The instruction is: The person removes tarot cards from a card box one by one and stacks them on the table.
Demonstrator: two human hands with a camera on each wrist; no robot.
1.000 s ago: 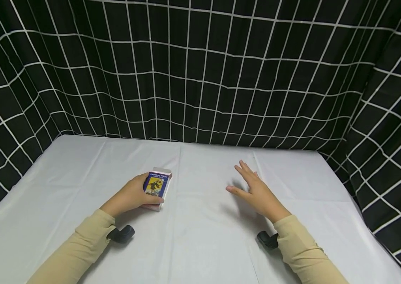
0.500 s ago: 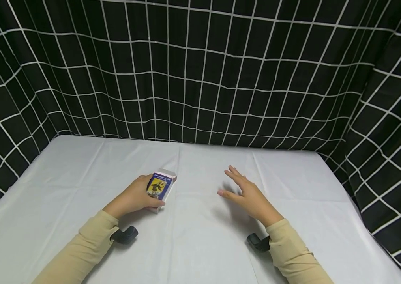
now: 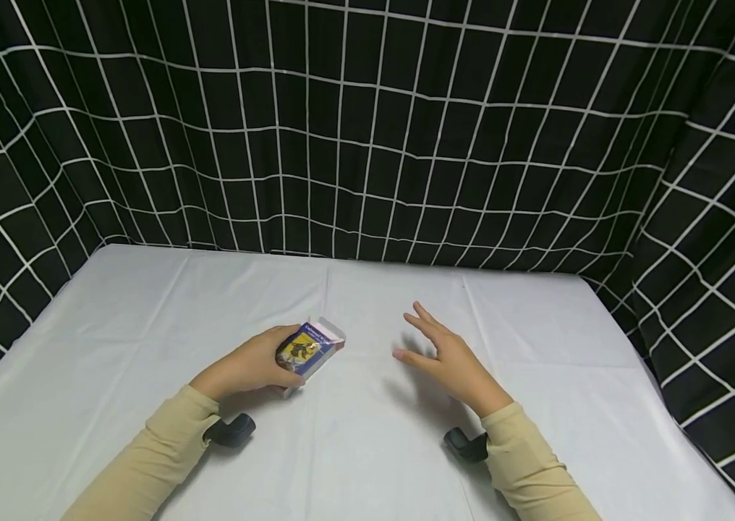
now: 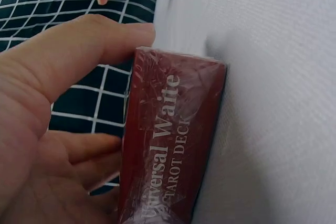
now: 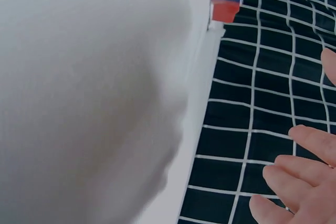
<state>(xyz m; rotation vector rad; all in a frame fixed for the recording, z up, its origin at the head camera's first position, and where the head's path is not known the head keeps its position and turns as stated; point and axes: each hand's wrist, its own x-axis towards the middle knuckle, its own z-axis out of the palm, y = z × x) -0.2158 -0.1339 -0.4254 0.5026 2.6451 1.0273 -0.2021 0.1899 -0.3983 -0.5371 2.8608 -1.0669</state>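
My left hand [image 3: 252, 367] grips a blue tarot deck box [image 3: 305, 352] left of the middle of the table, thumb along the near side and fingers round the far side. A yellow picture is on its upper face, and a pale flap [image 3: 331, 328] sticks out at the far end. In the left wrist view, the red end of the tarot deck box [image 4: 170, 129] reads "Universal Waite Tarot Deck" under crinkled clear film. My right hand [image 3: 455, 367] hovers over the cloth to the right of the box, fingers spread and holding nothing.
White cloth [image 3: 374, 434] covers the table, with faint fold lines. Black curtains with a white grid [image 3: 367, 130] stand behind it and along both sides. A dark wrist device [image 3: 231, 431] sits at the left cuff, another wrist device [image 3: 466, 443] at the right.
My left hand has shifted slightly right and turned the tarot deck box, so its far end points more to the right. My right hand has moved left, closer to the box.
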